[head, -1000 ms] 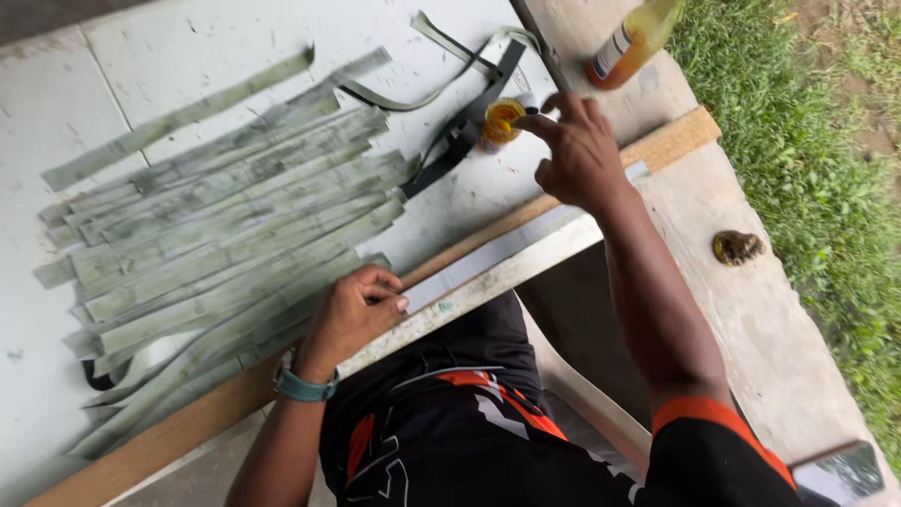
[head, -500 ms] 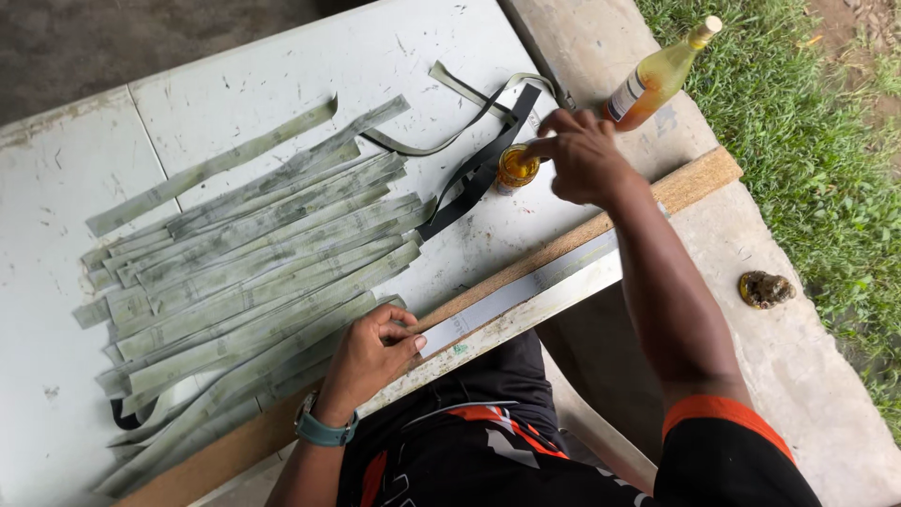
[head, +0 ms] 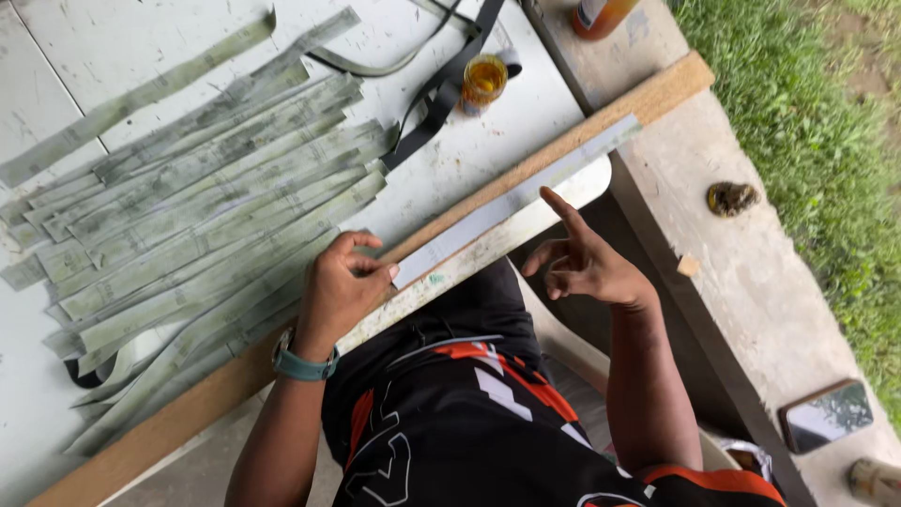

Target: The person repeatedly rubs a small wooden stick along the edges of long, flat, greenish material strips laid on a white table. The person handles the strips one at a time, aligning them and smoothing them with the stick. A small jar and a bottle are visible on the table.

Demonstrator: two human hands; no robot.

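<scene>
The left hand (head: 343, 284) rests at the near edge of the white table (head: 150, 38), its fingers curled and the fingertips pinching the near end of a long pale grey strip (head: 511, 203); a teal watch (head: 302, 363) sits on that wrist. The strip lies flat along a long wooden batten (head: 648, 99), which runs slantwise along the table's edge from the lower left up toward the upper right. The right hand (head: 587, 266) hangs free off the table edge, just beside the strip but touching nothing, with its forefinger stretched out straight toward the strip and the other fingers loosely bent, so it holds nothing. Beyond the left hand, a spread of greenish-grey strips (head: 197, 211) lies side by side across the table, many overlapping. Farther up the table stands a small jar of amber liquid (head: 483, 81), with a black strap (head: 441, 99) lying just beside it. At the top edge, on the concrete ledge (head: 741, 272), stands a bottle of orange liquid (head: 601, 15). A phone (head: 826, 416) lies on the ledge at lower right, next to the grass (head: 807, 122)
</scene>
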